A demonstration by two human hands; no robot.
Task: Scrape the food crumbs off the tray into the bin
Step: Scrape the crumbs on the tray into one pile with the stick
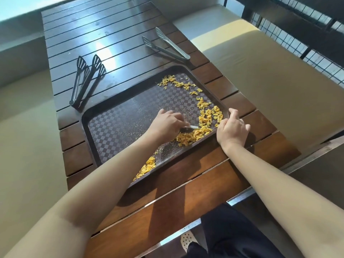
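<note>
A dark brown checkered tray [119, 120] lies on the wooden slatted table. Yellow food crumbs [204, 118] are scattered along its right and near edges, with a small heap [147, 167] at the near rim. My left hand [166, 124] is inside the tray, its fingers curled round a small dark scraper [188, 129] whose tip touches the crumbs. On the tray's right rim rests my right hand [231, 128], the thumb hooked over the edge. No bin is in view.
Black tongs [85, 81] lie left of the tray and metal tongs [165, 46] lie beyond it. The wooden table [186, 192] ends near my legs. A beige cushioned bench [270, 81] runs along the right, with a railing behind it.
</note>
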